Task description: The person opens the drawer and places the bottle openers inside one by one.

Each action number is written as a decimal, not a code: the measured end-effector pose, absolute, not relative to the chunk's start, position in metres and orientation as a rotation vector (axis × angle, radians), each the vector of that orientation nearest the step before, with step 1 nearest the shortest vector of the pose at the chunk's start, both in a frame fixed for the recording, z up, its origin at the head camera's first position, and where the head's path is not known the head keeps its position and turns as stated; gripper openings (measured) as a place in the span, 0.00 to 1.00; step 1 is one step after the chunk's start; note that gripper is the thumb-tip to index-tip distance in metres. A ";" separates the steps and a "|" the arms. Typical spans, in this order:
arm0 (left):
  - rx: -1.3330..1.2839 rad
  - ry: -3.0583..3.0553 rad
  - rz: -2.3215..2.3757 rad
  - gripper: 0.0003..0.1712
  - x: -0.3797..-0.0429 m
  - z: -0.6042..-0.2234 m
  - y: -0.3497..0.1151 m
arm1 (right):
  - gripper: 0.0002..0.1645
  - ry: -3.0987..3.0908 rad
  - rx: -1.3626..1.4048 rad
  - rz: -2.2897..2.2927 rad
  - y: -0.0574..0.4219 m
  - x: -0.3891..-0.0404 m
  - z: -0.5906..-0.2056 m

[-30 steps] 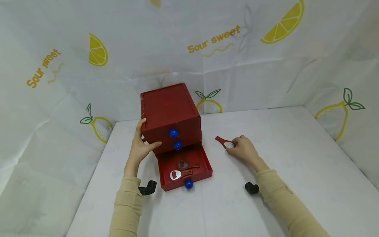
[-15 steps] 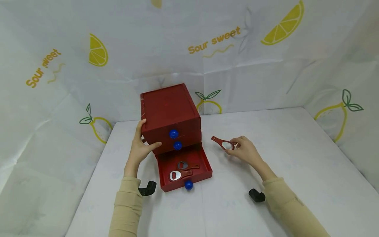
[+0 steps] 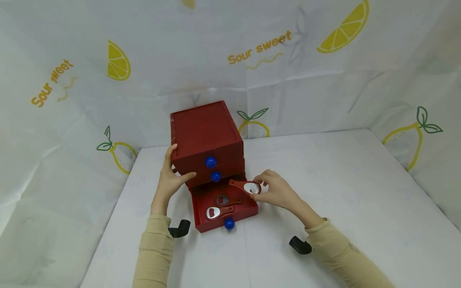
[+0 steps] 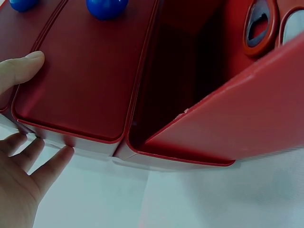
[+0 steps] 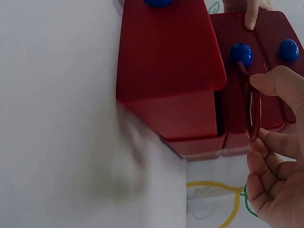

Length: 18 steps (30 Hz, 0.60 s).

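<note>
My right hand (image 3: 279, 194) pinches a red bottle opener (image 3: 237, 184) by its ring-shaped head, the handle pointing left over the pulled-out bottom drawer (image 3: 246, 216). The right wrist view shows this opener (image 5: 253, 114) edge-on between thumb and index finger. Inside the drawer lie two more openers: one with a bright metal head (image 3: 213, 213), and behind it one with a darker head (image 3: 221, 200). My left hand (image 3: 169, 184) rests on the left front corner of the red drawer cabinet (image 3: 203, 128). Its thumb (image 4: 21, 69) lies on the front, its extended fingers against the side.
Blue round knobs mark the drawers: a top one (image 3: 211, 162), a middle one (image 3: 215, 176) and a bottom one (image 3: 229, 223). The upper two drawers are closed. Behind the cabinet rises a white lemon-print sheet (image 3: 306, 100). White cloth covers the table (image 3: 342, 180).
My right hand has carried its bottle opener leftward from the table at the cabinet's right to over the open drawer. The left hand and cabinet have stayed put.
</note>
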State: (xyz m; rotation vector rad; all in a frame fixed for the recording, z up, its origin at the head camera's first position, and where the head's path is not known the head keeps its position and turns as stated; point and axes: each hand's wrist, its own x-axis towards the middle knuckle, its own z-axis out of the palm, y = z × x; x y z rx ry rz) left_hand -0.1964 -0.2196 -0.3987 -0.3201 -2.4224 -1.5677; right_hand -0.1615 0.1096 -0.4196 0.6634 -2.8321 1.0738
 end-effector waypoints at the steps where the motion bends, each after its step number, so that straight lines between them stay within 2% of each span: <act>1: -0.319 -2.423 -1.567 0.54 -0.196 -0.399 -0.219 | 0.24 -2.831 0.672 1.068 0.105 -0.161 -0.421; 18: -0.303 -2.436 -1.536 0.54 -0.196 -0.400 -0.220 | 0.23 -2.792 0.663 0.428 0.055 -0.180 -0.445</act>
